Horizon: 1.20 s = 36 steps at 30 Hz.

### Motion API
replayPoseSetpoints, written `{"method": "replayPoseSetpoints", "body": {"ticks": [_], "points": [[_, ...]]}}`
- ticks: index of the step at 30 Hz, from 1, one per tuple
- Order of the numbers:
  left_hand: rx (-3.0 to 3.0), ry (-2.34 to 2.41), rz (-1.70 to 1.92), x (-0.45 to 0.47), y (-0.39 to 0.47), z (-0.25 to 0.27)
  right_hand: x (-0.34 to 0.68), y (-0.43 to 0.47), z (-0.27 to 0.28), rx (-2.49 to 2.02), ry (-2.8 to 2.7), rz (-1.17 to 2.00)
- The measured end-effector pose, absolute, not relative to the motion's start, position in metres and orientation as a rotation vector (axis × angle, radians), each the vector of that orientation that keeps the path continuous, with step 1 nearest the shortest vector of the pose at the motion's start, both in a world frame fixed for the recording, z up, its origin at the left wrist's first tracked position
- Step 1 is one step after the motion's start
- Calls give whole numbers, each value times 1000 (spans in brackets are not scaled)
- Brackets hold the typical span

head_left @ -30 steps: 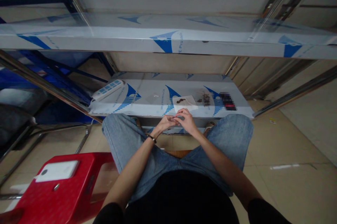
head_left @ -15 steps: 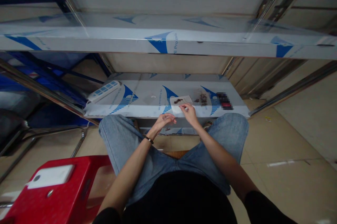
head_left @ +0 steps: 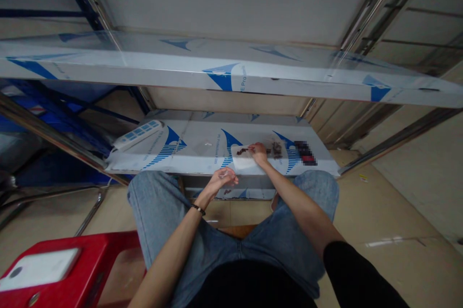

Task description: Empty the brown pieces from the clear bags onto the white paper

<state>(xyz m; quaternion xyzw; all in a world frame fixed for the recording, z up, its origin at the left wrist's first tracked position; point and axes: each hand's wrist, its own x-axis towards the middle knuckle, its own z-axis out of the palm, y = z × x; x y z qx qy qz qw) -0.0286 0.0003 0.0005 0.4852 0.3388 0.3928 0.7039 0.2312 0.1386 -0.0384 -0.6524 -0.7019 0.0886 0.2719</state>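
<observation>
Paper [head_left: 244, 164] on the shelf [head_left: 198, 158] carries dark pieces [head_left: 241, 152], strung roughly sideways just left of the right hand [head_left: 257, 152], its fingers bunched; whether they pinch anything, I cannot tell. The left hand [head_left: 222, 179], loosely curled, contents unclear, hangs farther off before the front edge. Shelf surface stretches left toward a power strip [head_left: 139, 135].

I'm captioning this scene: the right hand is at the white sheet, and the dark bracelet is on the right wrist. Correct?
Wrong wrist: the head view shows the dark bracelet on the left wrist. The right hand is at the white sheet, as stated.
</observation>
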Motion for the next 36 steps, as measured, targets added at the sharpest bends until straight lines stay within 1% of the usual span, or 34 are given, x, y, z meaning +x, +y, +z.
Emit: {"method": "replayPoseSetpoints", "body": {"ticks": [6,11,14,17,22,27,32,36], "points": [[1099,765,862,-32,-1,-3,220,142,-44,-1798,-1918,118],[1092,775,881,-36,-2,2,228,130,-33,-1728,-1778,103],[1095,783,885,-36,-3,6,237,109,-25,-1585,-1682,220],[1109,788,865,-33,-7,9,237,76,-20,-1430,-1624,433],[1123,778,804,-27,-16,10,212,13,-16,-1302,-1595,688],[1141,780,745,-23,-17,2,184,-15,-7,-1247,-1574,799],[1190,772,716,-20,-15,-10,171,-17,1,-1098,-1614,907],[1176,736,729,-19,-15,-15,167,-18,-4,-1025,-1693,947]]}}
